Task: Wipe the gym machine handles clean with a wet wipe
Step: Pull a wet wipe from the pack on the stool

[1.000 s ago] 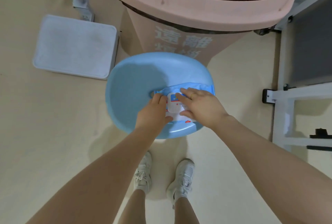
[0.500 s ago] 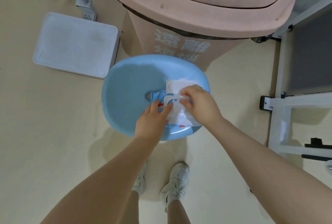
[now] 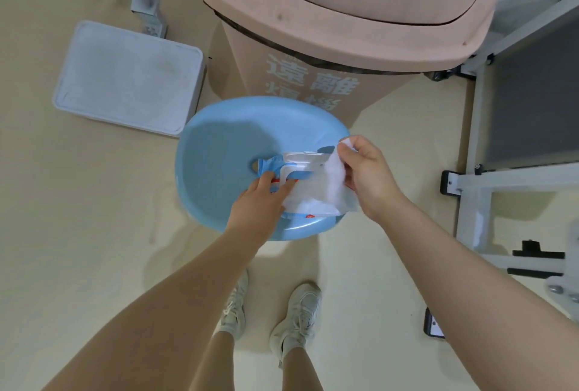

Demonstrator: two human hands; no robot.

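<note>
The wet wipe (image 3: 329,180) is partly drawn out of its pack (image 3: 275,171), a white sheet stretching from the pack's opening up to the right hand (image 3: 366,177). That hand's grip is closed on the sheet, with thumb and fingertips pinching its upper end near the far right rim of the blue stool (image 3: 219,155). The pack is light blue with a white flip lid (image 3: 305,159) standing open; it lies on the right half of the stool's seat, beside the slot in the middle of the seat. The left hand (image 3: 260,202) presses down on the near end of the pack, its fingers laid fairly straight across the wrapper, so its grip is flat rather than curled.

The stool stands on a pale floor (image 3: 78,234) directly in front of a tall pink bin (image 3: 329,30) with white characters printed on its side. A grey rectangular tray (image 3: 128,77) lies on the floor to the left of the bin. White and black frame parts of a gym machine (image 3: 507,184) fill the right edge. Below the stool, two white sneakers (image 3: 300,312) show on the floor.
</note>
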